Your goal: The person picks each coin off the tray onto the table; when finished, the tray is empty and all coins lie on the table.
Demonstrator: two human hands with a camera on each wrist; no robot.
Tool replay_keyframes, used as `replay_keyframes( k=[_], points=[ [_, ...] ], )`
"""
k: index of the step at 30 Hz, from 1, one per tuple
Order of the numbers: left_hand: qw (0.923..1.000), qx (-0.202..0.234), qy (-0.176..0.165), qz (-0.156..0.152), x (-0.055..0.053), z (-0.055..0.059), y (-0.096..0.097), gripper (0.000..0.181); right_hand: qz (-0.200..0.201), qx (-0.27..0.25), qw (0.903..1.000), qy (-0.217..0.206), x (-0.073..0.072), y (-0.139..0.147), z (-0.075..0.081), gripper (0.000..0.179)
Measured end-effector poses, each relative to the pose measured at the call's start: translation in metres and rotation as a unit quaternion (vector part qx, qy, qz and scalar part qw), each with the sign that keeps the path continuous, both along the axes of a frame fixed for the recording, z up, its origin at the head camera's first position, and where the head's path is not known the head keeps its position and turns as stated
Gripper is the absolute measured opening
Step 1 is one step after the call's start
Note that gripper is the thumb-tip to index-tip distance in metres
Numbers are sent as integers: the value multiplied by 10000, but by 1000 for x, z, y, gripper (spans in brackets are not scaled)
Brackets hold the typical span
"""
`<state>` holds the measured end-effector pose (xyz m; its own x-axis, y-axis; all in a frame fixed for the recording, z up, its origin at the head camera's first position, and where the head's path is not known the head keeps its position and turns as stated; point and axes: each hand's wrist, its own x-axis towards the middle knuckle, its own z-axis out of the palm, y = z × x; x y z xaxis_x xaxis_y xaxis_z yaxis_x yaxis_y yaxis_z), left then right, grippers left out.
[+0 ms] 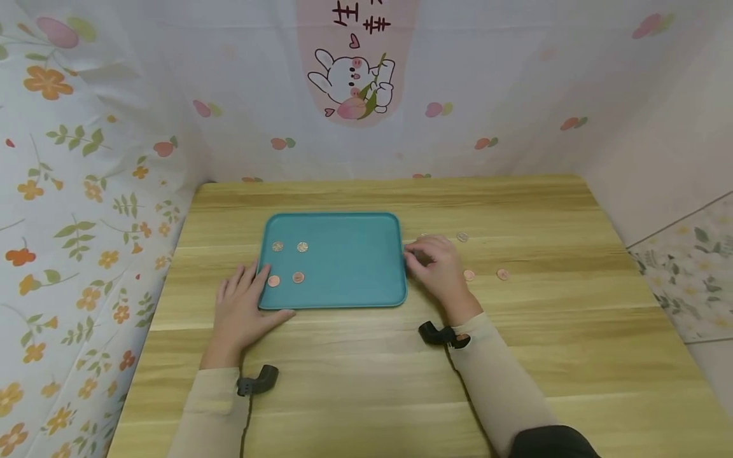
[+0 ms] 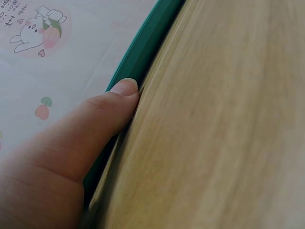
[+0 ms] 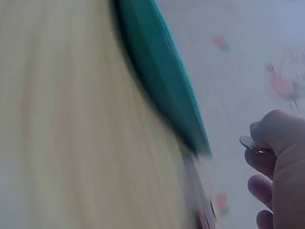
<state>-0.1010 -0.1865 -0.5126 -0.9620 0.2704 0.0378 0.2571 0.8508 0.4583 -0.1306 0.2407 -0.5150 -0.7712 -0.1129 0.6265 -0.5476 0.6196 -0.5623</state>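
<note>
So, picture the teal tray as the clock, with 12 pointing at the back cloth, the one with the cartoon rabbit. Flowery cloth hangs off at 9, and a pale side cloth at 3. It's all on a wood-grain tabletop.

What's in the way? Mostly the tray's raised rim, which sits between the right hand and the tray coins. There are four of those, bunched toward 9 in two rows, coppery ones in the nearer row. Both wrists also wear black clip-on gadgets.

The right hand's at 3, just beside the rim, thumb and finger pinching a silvery coin. You can only really see that one from the right wrist; from the head it's buried in the fingers. Taking that hand as the clock centre, a silvery loose coin is around 1, two copper coins are near 3, and something thin, probably another coin, peeks out near 11, mostly hidden.

Left hand is at the tray's 8, fingers spread and gripping nothing, thumb touching the near edge.
</note>
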Motion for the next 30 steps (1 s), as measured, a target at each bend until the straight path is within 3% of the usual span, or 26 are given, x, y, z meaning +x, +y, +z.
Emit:
replay_keyframes(
  k=[7, 12, 17, 22, 30],
  points=[
    [10000, -1, -21, -34, -1, 1, 0, 114, -1214, -180, 9924, -123, 8, 55, 2, 7],
    [10000, 29, -48, -18, 0, 2, 0, 114, -1875, -301, 9799, -618, 13, 90, 4, 15],
    [10000, 44, -79, -25, -1, 1, 1, 114, -2199, -333, 9670, -1247, 18, 119, 4, 27],
    [9999, 63, -77, -25, -1, 0, 1, 114, -2478, -143, 9542, -1669, 22, 132, 4, 28],
    [10000, 75, -55, -17, 1, 2, 0, 113, -2646, -86, 9493, -1694, 21, 133, 0, 29]
  ],
)
